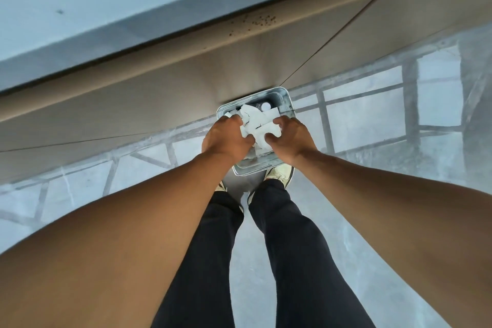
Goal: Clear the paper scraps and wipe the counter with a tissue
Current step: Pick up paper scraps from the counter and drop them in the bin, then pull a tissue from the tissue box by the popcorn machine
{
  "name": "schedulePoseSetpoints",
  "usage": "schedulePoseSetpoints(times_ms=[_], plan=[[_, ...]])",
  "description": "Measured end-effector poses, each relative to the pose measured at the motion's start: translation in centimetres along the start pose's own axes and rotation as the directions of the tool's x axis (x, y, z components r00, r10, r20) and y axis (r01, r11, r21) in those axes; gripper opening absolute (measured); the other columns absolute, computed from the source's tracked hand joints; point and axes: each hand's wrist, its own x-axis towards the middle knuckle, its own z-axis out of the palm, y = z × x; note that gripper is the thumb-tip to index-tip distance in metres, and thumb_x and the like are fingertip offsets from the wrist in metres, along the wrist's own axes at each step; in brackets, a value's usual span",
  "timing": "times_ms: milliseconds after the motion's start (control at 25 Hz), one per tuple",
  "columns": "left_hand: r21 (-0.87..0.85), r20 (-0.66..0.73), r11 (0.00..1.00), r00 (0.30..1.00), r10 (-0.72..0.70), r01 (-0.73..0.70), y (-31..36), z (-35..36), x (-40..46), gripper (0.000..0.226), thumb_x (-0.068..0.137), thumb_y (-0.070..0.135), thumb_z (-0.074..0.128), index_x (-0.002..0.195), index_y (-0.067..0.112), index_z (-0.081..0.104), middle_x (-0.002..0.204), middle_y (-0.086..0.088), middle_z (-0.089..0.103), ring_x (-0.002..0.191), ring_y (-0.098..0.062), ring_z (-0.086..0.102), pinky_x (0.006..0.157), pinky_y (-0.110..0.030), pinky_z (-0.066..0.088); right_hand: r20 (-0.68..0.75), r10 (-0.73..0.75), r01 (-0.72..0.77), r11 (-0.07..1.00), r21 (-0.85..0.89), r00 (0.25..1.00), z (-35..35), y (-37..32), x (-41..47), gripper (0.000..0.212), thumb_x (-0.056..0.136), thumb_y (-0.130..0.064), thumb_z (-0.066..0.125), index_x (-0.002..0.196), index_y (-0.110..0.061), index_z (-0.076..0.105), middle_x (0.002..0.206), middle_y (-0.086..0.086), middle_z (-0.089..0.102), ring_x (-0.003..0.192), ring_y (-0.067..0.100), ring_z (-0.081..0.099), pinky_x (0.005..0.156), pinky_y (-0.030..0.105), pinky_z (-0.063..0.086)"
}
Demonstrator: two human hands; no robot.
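Observation:
I look straight down at a small grey bin point(286, 100) on the floor against the cabinet front. Both hands hover over its opening with a bunch of white paper scraps point(257, 122) between them. My left hand point(226, 138) grips the bunch from the left, fingers curled into it. My right hand point(291, 138) pinches it from the right. More white paper lies inside the bin under the hands. The pale counter point(80, 8) runs across the top left, with a few small dark specks on it.
Beige cabinet doors point(186, 93) stand below the counter edge, with dark spots near the top of one door. My legs in dark trousers and light shoes point(279, 173) stand right behind the bin. Grey glossy floor point(399, 128) spreads around.

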Motion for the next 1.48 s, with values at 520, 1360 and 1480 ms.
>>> schedulePoseSetpoints(times_ms=[520, 1360, 1480], plan=[[0.198, 0.105, 0.977, 0.989, -0.1, 0.077, 3.9, -9.9, -11.0, 0.077, 0.086, 0.059, 0.053, 0.149, 0.021, 0.033, 0.147, -0.013, 0.042, 0.133, -0.037, 0.042, 0.106, -0.049, 0.04, 0.11, -0.094, 0.1, 0.994, -0.051, 0.989, -11.1, -5.9, -11.1, 0.065, 0.094, -0.048, 0.054, 0.148, -0.016, 0.035, 0.147, 0.014, 0.044, 0.134, 0.032, 0.044, 0.107, 0.038, 0.037], [0.431, -0.04, 0.855, 0.941, 0.337, -0.288, 13.1, -22.3, -24.5, 0.084, 0.086, 0.075, 0.04, 0.148, 0.019, 0.035, 0.154, -0.012, 0.038, 0.138, -0.034, 0.04, 0.107, -0.05, 0.039, -0.252, -0.067, 0.026, 0.986, -0.163, 0.966, -25.8, -9.8, -27.8, 0.078, 0.092, -0.056, 0.051, 0.152, -0.015, 0.023, 0.16, 0.013, 0.021, 0.14, 0.036, 0.036, 0.115, 0.045, 0.032], [0.53, -0.036, 0.754, 0.877, 0.479, -0.389, 15.7, -24.8, -25.3, 0.08, 0.088, 0.071, 0.041, 0.148, 0.019, 0.033, 0.151, -0.012, 0.038, 0.137, -0.032, 0.037, 0.106, -0.05, 0.036, -0.323, -0.059, 0.006, 0.986, -0.164, 0.944, -28.9, -8.9, -29.3, 0.081, 0.09, -0.059, 0.052, 0.154, -0.02, 0.022, 0.161, 0.012, 0.019, 0.143, 0.035, 0.031, 0.117, 0.045, 0.029]])
